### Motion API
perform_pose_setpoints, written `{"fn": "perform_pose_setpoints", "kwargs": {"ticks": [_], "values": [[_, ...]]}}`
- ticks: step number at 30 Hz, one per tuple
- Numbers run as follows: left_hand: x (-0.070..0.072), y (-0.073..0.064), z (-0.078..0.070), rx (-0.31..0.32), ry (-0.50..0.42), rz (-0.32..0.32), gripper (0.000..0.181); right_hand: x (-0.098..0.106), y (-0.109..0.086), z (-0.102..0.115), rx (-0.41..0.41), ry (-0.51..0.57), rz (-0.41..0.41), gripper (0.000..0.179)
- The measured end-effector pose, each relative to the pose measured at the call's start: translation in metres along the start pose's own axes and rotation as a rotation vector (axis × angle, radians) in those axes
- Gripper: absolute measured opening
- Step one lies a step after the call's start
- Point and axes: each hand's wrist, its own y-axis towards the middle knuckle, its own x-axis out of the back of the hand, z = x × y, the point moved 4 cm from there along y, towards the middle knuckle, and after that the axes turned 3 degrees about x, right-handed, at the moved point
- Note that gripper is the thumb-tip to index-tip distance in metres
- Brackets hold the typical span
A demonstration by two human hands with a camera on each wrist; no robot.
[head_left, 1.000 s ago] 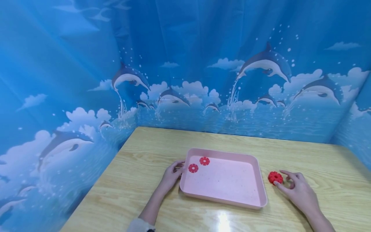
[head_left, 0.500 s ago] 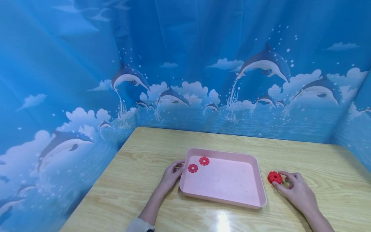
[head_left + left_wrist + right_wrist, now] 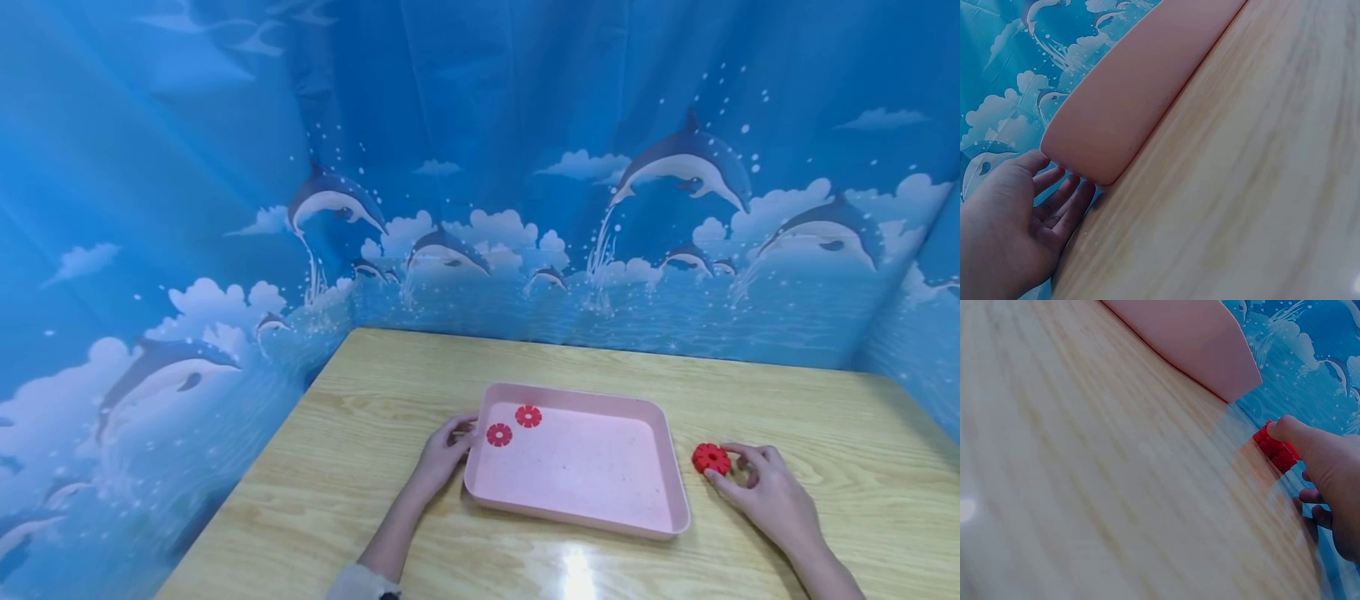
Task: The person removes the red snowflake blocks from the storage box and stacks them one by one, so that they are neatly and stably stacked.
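A pink tray [image 3: 577,525] lies on the table, with two flat red notched discs, one farther back [image 3: 528,417] and one nearer [image 3: 499,435], in its far left corner. My left hand [image 3: 442,457] touches the outside of the tray's left wall with relaxed fingers; in the left wrist view its fingertips meet the tray's corner [image 3: 1110,119]. Right of the tray, my right hand [image 3: 772,496] pinches a small stack of red notched discs [image 3: 711,458] between thumb and index finger. The right wrist view shows the thumb against the stack [image 3: 1275,450], low at the table; the index finger is mostly hidden there.
A wood-grain table [image 3: 420,375] carries everything. Behind it and along its sides hangs a blue curtain [image 3: 480,167] printed with dolphins and clouds. A bright light reflection falls on the tabletop in front of the tray.
The right hand and the stack have shifted very slightly left in the view over the last second. Left hand, tray and the two discs in it look unchanged.
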Motion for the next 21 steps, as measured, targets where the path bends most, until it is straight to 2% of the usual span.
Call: {"fn": "perform_pose_setpoints", "kwargs": {"ticks": [14,17,21], "values": [[0.001,-0.001,-0.001,-0.009,-0.002,-0.004,0.033,0.005,0.003,0.004,0.005,0.026,-0.021,0.052],[0.001,-0.001,-0.001,-0.005,-0.001,0.001,0.034,0.012,0.005,0.014,-0.003,0.050,-0.041,0.048],[0.000,-0.001,0.000,-0.006,0.002,0.007,0.034,0.022,0.009,0.044,0.025,0.111,-0.042,0.044]]}}
